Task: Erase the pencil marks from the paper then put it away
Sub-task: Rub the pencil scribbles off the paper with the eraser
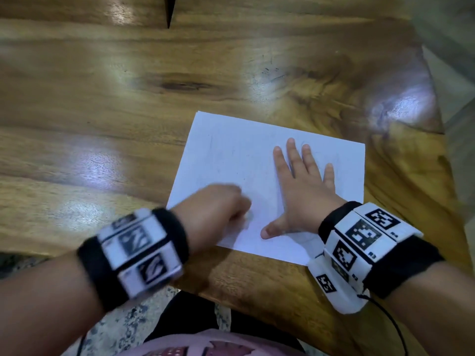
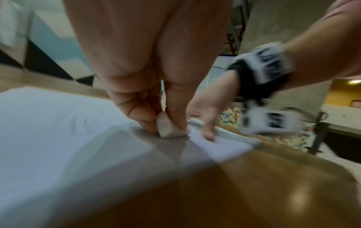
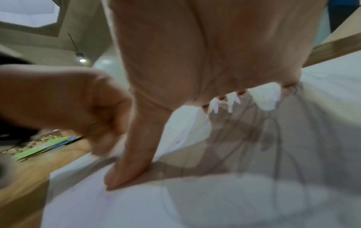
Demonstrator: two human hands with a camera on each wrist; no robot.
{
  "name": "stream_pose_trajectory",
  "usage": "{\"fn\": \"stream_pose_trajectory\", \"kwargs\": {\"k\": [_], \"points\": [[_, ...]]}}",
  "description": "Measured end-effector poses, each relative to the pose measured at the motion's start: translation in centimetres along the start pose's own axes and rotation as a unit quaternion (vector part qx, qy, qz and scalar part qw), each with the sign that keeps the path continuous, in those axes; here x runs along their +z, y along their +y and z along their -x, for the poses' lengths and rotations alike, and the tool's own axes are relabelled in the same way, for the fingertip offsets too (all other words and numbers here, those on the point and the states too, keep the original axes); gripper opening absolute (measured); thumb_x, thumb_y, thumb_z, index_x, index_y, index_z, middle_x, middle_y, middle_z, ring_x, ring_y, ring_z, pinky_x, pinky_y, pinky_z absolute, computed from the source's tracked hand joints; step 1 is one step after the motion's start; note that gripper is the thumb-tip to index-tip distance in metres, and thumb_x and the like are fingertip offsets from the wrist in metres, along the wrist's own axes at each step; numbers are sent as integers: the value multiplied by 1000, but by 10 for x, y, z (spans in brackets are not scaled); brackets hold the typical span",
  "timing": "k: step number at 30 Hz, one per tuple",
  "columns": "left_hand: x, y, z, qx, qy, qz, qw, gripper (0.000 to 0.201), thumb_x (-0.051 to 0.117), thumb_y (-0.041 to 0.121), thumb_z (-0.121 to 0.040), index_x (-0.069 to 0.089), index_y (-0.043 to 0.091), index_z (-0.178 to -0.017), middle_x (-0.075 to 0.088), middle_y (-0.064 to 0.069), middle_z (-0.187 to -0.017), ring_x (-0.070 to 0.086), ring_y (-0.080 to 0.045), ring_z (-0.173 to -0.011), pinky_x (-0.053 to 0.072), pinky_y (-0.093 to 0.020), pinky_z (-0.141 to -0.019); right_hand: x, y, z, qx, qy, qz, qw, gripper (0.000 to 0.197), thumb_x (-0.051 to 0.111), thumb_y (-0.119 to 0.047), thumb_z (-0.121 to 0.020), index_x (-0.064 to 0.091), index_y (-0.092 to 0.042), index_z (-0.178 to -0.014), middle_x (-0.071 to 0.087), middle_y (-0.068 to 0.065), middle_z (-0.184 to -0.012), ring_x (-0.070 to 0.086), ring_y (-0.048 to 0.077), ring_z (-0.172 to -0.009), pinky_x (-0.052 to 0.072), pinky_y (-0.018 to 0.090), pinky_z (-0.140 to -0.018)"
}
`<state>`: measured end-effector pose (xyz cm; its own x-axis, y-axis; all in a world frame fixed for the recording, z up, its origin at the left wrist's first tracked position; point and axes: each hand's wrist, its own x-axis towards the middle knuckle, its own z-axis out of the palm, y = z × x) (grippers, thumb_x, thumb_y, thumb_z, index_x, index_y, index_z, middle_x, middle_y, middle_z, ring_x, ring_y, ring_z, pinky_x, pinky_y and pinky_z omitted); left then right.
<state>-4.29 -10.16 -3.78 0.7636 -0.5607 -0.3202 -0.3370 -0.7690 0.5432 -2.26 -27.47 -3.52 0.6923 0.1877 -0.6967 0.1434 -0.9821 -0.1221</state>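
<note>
Head view: your right hand point(image 1: 304, 191) lies flat on the paper point(image 1: 231, 155), fingers straight and spread, its grip holding nothing. The sheet rests on the wooden counter point(image 1: 102, 111) near its front edge, with faint pencil marks point(image 1: 213, 147) on it. Your left hand point(image 1: 218, 209) is blurred here, fingers curled, knuckles hiding what it holds.

Left wrist view: your left grip pinches a small white eraser point(image 2: 171, 129) between thumb and fingers, its lower face touching the paper point(image 2: 58, 123).

Right wrist view: your thumb point(image 3: 132, 162) presses the sheet point(image 3: 215, 208), and darker pencil lines point(image 3: 254, 131) show under the palm; green and blue sheets point(image 3: 45, 146) lie farther along the counter, unseen from the head.
</note>
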Motion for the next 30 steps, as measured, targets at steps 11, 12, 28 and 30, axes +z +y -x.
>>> {"fn": "stream_pose_trajectory", "kwargs": {"k": [11,12,28,30], "points": [[-9,-6,-37,-12,84,-27,996,18,57,11,-81,48,16,-65,43,-2,-73,46,-24,-70,36,-33,-63,-3,-5,1,12,-10,6,1000,150,78,-65,-52,-36,-20,-139,-49,2,-141,-41,27,-133,-9,61,-111],[-1,-8,-20,-1,66,-17,998,21,55,13,-80,45,18,-63,41,1,-71,44,-21,-68,33,-30,-61,-4,-5,1,12,-11,5,1000,150,78,-65,-52,-36,-20,-139,-49,2,-141,-41,27,-133,-9,61,-111],[-16,-15,-21,0,53,-9,999,15,55,15,-79,48,16,-65,46,-2,-71,44,-22,-69,20,-26,-52,-6,-9,-1,17,-25,11,999,149,80,-61,-54,-38,-25,-137,-50,7,-140,-41,32,-132,-8,65,-109],[-5,-15,2,17,12,4,1000,18,56,16,-79,46,17,-63,40,5,-66,43,-18,-67,25,-21,-52,-6,-9,-1,15,-25,6,1000,149,81,-60,-54,-38,-25,-138,-50,7,-140,-41,32,-132,-9,65,-109]]}}
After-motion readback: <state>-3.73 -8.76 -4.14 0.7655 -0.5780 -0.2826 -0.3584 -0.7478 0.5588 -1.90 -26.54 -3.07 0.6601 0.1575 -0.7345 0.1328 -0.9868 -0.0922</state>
